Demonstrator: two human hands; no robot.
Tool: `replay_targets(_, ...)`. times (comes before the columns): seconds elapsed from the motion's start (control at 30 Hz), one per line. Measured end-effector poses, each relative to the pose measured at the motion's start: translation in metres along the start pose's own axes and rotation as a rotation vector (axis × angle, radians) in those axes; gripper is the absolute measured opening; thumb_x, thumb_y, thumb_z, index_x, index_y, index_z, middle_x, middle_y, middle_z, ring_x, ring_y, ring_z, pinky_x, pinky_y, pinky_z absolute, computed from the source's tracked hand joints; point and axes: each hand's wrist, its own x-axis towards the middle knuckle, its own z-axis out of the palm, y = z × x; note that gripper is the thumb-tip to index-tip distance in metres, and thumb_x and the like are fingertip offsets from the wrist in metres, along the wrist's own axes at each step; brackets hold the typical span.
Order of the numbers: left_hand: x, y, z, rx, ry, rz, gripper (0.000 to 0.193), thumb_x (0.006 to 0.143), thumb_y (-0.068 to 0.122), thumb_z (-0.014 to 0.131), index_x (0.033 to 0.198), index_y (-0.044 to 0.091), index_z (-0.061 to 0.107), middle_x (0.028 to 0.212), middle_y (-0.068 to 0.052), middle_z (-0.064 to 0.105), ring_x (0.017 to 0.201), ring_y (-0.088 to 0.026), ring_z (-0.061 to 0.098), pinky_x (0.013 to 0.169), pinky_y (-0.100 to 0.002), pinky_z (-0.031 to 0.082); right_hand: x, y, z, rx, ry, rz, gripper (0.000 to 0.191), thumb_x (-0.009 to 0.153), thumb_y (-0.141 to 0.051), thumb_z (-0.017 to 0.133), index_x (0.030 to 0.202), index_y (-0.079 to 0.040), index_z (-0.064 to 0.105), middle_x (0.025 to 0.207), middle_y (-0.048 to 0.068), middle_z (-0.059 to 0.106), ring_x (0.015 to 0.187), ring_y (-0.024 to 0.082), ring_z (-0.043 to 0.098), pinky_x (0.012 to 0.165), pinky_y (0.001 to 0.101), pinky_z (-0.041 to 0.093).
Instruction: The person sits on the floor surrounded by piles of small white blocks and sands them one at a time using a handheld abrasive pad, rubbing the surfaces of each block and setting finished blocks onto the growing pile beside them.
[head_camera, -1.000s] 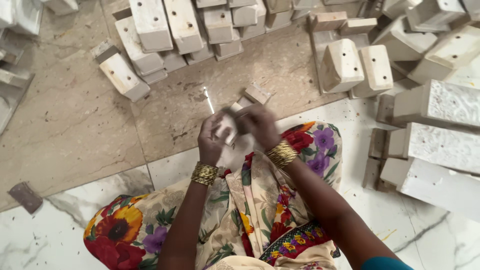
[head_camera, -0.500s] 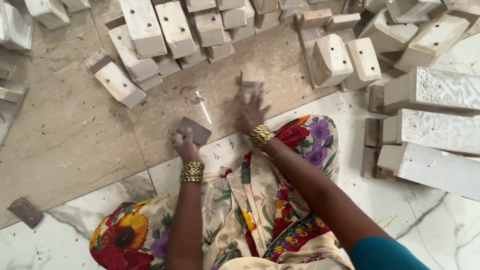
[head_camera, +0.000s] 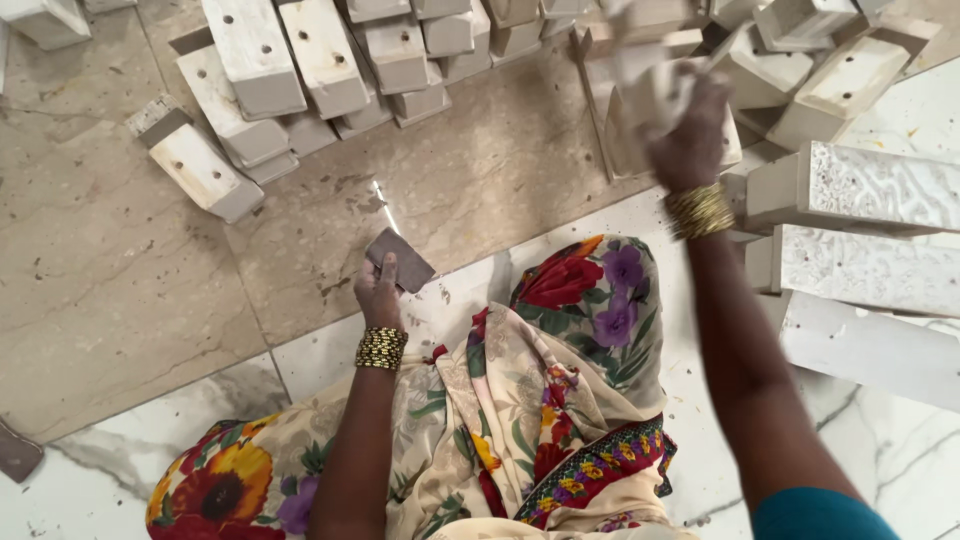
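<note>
Left hand (head_camera: 380, 290) pinches a small brown sanding pad (head_camera: 398, 260); right hand (head_camera: 690, 135) is blurry, fingers wrapped around a white block (head_camera: 650, 95), grip hard to read.

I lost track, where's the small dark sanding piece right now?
In the head view, the dark sanding piece is in the left hand, centre-left, over the beige floor.

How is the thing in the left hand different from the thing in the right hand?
The left hand holds a small, flat, grey-brown square pad, low near the lap and sharp in view. The right hand holds a chunky white block, raised over the block pile and blurred. Both are gripped in bare fingers.
</note>
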Motion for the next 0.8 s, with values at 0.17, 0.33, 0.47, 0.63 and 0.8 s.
replay_targets(0.17,-0.001,-0.008,-0.001,0.031,-0.022,0.031,0.014,0.100,0.012,0.066,0.110,0.002,0.066,0.093,0.004,0.066,0.076,-0.001,0.056,0.067,-0.019,0.048,0.033,0.085,-0.026,-0.145,-0.255,0.563,0.070,0.070,-0.005,0.074,0.137,-0.012,0.054,0.125,0.016,0.057,0.115,0.034,0.056,0.091,0.0439,0.055)
replay_targets(0.33,0.000,-0.019,0.000,0.134,-0.005,0.020,0.013,0.101,0.014,0.065,0.107,0.003,0.065,0.090,0.003,0.064,0.075,-0.002,0.053,0.065,-0.020,0.045,0.022,0.065,-0.008,-0.423,0.027,0.108,0.044,0.068,-0.011,0.084,0.110,-0.006,0.072,0.122,0.030,0.062,0.118,0.042,0.049,0.102,0.0647,0.040)
replay_targets(0.47,-0.001,-0.027,-0.004,0.333,-0.006,0.020,0.018,0.106,0.016,0.068,0.101,0.000,0.064,0.080,0.001,0.052,0.067,-0.005,0.040,0.057,-0.024,0.035,0.065,0.013,0.066,0.010,-0.342,0.131,0.012,0.102,-0.016,0.075,0.106,-0.006,0.071,0.148,0.015,0.063,0.146,0.035,0.047,0.126,0.0533,0.036)
replay_targets(0.63,-0.004,-0.023,-0.009,0.301,-0.005,0.095,0.013,0.100,0.017,0.065,0.103,0.004,0.066,0.087,0.006,0.064,0.074,0.000,0.052,0.064,-0.019,0.047,0.156,-0.026,0.126,0.168,-0.367,0.425,0.099,0.098,-0.043,0.080,0.157,0.006,0.019,0.158,0.040,0.024,0.150,0.053,0.020,0.125,0.0550,0.023)
replay_targets(0.8,-0.002,-0.022,-0.001,0.253,0.073,-0.020,0.015,0.099,0.017,0.067,0.102,0.002,0.066,0.085,0.004,0.062,0.071,-0.003,0.051,0.060,-0.021,0.045,0.205,-0.030,0.156,0.160,-0.378,0.513,0.113,0.097,-0.047,0.081,0.162,0.005,0.006,0.166,0.037,0.013,0.155,0.050,0.014,0.129,0.0467,0.021)
